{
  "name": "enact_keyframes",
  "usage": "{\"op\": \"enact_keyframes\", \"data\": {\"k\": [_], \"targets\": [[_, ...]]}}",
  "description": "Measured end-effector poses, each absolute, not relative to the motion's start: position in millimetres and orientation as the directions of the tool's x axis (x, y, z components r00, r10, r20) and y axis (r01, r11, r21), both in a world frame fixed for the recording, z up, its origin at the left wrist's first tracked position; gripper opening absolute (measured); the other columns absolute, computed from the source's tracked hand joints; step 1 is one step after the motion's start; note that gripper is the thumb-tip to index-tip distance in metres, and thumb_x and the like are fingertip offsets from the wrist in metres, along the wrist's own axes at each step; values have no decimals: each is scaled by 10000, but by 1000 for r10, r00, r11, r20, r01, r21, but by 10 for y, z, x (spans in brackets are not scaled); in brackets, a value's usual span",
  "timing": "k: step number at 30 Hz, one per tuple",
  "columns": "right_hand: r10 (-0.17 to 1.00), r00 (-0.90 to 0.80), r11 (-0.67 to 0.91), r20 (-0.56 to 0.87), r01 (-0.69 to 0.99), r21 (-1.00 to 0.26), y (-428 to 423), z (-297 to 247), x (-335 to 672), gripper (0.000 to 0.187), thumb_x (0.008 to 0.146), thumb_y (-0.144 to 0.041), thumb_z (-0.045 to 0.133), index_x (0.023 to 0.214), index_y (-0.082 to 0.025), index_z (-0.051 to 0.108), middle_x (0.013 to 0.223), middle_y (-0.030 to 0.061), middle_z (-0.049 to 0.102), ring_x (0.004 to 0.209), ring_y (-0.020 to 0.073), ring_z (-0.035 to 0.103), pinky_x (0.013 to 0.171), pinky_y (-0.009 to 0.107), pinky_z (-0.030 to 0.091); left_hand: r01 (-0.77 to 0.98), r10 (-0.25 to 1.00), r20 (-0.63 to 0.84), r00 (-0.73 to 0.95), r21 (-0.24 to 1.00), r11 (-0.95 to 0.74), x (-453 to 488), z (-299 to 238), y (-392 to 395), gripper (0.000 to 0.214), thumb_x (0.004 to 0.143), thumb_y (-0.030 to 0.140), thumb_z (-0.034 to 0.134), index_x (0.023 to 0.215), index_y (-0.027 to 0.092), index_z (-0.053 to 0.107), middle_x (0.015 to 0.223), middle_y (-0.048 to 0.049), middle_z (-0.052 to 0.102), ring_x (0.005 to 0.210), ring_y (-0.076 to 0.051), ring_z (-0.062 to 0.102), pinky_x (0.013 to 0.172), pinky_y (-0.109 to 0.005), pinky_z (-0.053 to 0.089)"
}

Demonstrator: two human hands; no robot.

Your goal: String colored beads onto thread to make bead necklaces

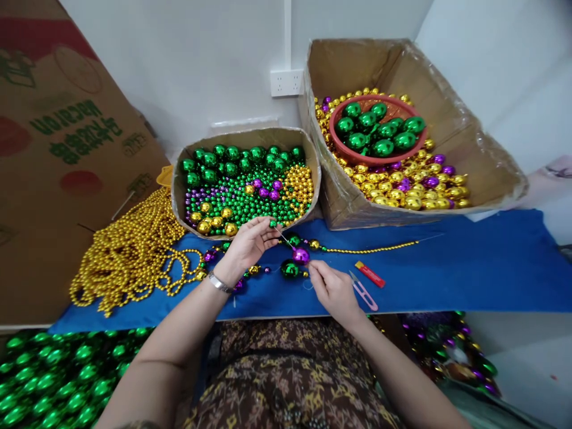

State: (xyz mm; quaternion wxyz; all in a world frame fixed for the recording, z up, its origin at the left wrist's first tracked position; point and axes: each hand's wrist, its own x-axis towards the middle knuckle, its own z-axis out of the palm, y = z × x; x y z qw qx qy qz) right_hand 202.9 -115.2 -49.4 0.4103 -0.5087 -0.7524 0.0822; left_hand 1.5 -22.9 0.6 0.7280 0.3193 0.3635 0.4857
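Note:
My left hand point(250, 243) is closed in a pinch on a thin needle with a small green bead at its tip, just in front of the small cardboard box point(179, 179) of green, gold and purple beads. My right hand point(333, 290) is closed in a pinch just below a purple bead point(301, 255) threaded on a string; what its fingers hold is too fine to make out. A large green bead point(289, 269) lies beside it on the blue cloth point(469, 268). A strung line of small gold beads point(370, 248) runs off to the right.
A large cardboard box point(482, 155) at the back right holds gold and purple beads and a red bowl point(339, 149) of green balls. A pile of gold bead strands point(129, 256) lies left. A red lighter point(369, 273) and pink snips point(364, 294) lie near my right hand. Green beads point(44, 375) sit below left.

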Motion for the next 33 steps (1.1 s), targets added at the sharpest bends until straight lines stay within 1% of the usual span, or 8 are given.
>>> {"op": "enact_keyframes", "data": {"k": [6, 9, 13, 17, 21, 24, 26, 33], "targets": [[820, -159, 470, 550, 735, -488, -1140, -524, 2037, 252, 987, -235, 405, 943, -165, 643, 664, 19, 683, 538, 111, 609, 569, 211, 411, -397, 970, -156, 185, 891, 219, 36, -11, -269, 243, 719, 286, 774, 871, 163, 630, 823, -36, 702, 733, -129, 670, 642, -228, 531], [805, -164, 470, 570, 763, -445, -1127, -543, 2024, 261, 988, -231, 402, 943, -155, 648, 666, 29, 686, 547, 115, 615, 578, 214, 413, -255, 988, -53, 144, 963, 89, 84, -31, -327, 280, 686, 294, 796, 884, 161, 649, 814, -24, 687, 744, -123, 650, 616, -208, 509], [822, -149, 455, 550, 751, -478, -1119, -550, 2035, 255, 986, -236, 404, 959, -159, 645, 690, 31, 694, 561, 118, 627, 581, 213, 422, -54, 977, 44, 207, 998, -34, 80, -27, -296, 302, 758, 370, 726, 972, 166, 662, 904, -58, 698, 826, -149, 636, 666, -240, 502], [827, -127, 437, 547, 757, -485, -1130, -552, 2106, 243, 986, -238, 412, 958, -156, 639, 702, 37, 699, 559, 126, 632, 579, 225, 427, 199, 985, 160, 60, 965, -169, -190, 3, 91, 249, 784, 361, 675, 922, 154, 665, 854, -60, 687, 757, -145, 612, 671, -257, 492], [831, -125, 431, 542, 759, -487, -1133, -564, 2162, 245, 989, -248, 407, 959, -158, 633, 699, 39, 700, 525, 123, 615, 549, 229, 417, 619, 951, 290, -107, 768, -165, -664, 81, 691, 206, 840, 280, 573, 961, 137, 658, 918, -92, 707, 794, -165, 626, 700, -260, 488], [825, -123, 441, 552, 750, -493, -1115, -575, 2157, 235, 987, -245, 414, 952, -158, 630, 691, 36, 696, 524, 121, 615, 546, 227, 415, 925, 969, 240, -61, 378, -35, -914, 120, 1033, 262, 876, 220, 484, 1040, 125, 664, 1022, -119, 714, 903, -209, 650, 794, -292, 488], [819, -124, 450, 560, 746, -491, -1097, -583, 2143, 231, 986, -238, 417, 943, -156, 629, 685, 34, 693, 523, 120, 615, 546, 227, 414, 977, 985, 171, -10, 212, -27, -970, 102, 1166, 263, 851, 187, 496, 1025, 142, 688, 1035, -124, 715, 961, -247, 649, 849, -325, 479], [823, -136, 453, 552, 745, -491, -1066, -604, 2132, 225, 981, -232, 420, 957, -159, 632, 693, 31, 698, 526, 115, 617, 548, 220, 419, 998, 999, 22, 46, 30, -47, -898, -43, 1363, 261, 754, 128, 561, 969, 118, 709, 1012, -232, 682, 1082, -393, 590, 870, -479, 468]]}}
